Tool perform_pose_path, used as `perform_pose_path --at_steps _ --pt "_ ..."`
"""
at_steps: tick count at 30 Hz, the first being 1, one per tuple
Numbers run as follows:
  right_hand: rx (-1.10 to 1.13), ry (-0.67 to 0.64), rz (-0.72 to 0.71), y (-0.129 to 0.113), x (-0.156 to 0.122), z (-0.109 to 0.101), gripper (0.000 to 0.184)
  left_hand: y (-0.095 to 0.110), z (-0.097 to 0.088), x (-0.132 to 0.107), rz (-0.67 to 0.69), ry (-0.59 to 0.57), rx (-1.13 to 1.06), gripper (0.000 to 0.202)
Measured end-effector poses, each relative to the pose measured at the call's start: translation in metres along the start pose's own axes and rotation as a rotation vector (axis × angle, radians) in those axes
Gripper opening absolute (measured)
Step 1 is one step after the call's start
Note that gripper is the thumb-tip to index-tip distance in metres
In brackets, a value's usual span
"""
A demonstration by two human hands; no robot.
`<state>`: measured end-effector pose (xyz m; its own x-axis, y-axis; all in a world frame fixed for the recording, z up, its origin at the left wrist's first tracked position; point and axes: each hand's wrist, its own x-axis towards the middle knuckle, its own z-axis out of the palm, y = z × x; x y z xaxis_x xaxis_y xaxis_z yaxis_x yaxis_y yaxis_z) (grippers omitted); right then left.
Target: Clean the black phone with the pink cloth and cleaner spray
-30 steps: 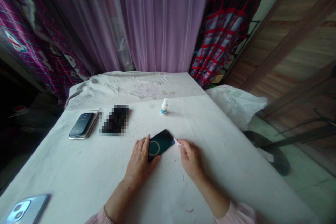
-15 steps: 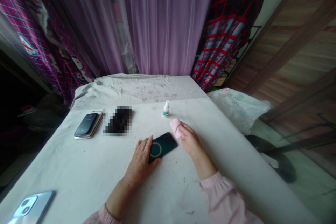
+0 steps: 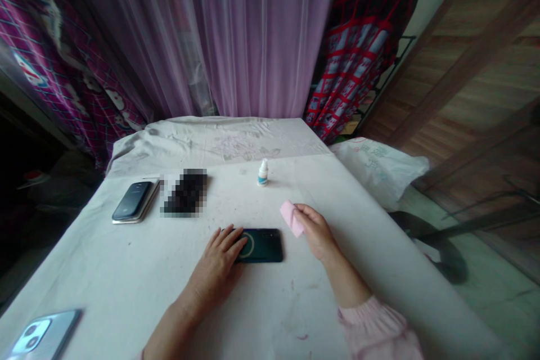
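Observation:
A dark green smartphone (image 3: 268, 246) lies back up on the table, with a pale ring on its back and its camera end to the right. My left hand (image 3: 217, 259) grips its left end, fingers across the back; the thumb is hidden. In my right hand (image 3: 318, 233) a small folded pink cloth (image 3: 292, 218) is pinched between thumb and fingers, just right of the phone and apart from it. Beyond the phone stands a small white bottle (image 3: 262, 173) with a blue label and a nozzle top, upright.
Two stacked phones (image 3: 134, 201) lie at the left, beside a pixelated dark object (image 3: 185, 194). A silver-blue phone (image 3: 46, 334) rests at the near left corner. White cloth covers the table (image 3: 169, 287). A plastic bag (image 3: 379, 171) hangs by the right edge; purple curtains (image 3: 261, 39) are behind.
The phone has turned clockwise and now lies level across the view, my left hand turning with it. My right hand has moved slightly right and nearer with the cloth.

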<state>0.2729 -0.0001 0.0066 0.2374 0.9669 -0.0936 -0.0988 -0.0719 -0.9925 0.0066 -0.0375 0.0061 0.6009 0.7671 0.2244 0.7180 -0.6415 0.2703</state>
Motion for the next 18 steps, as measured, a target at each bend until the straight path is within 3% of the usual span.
perform_pose_path --at_steps 6,13,18 --pt "-0.517 -0.077 -0.188 0.008 -0.010 -0.001 0.029 0.030 0.011 -0.008 -0.044 0.090 0.098 0.036" --pt "-0.945 -0.260 -0.407 0.002 -0.012 0.020 0.027 0.017 0.015 -0.003 -0.020 0.068 0.091 0.032" --pt "-1.014 -0.349 -0.434 -0.004 -0.005 0.055 0.027 0.016 0.016 -0.002 -0.021 0.058 0.083 0.031"
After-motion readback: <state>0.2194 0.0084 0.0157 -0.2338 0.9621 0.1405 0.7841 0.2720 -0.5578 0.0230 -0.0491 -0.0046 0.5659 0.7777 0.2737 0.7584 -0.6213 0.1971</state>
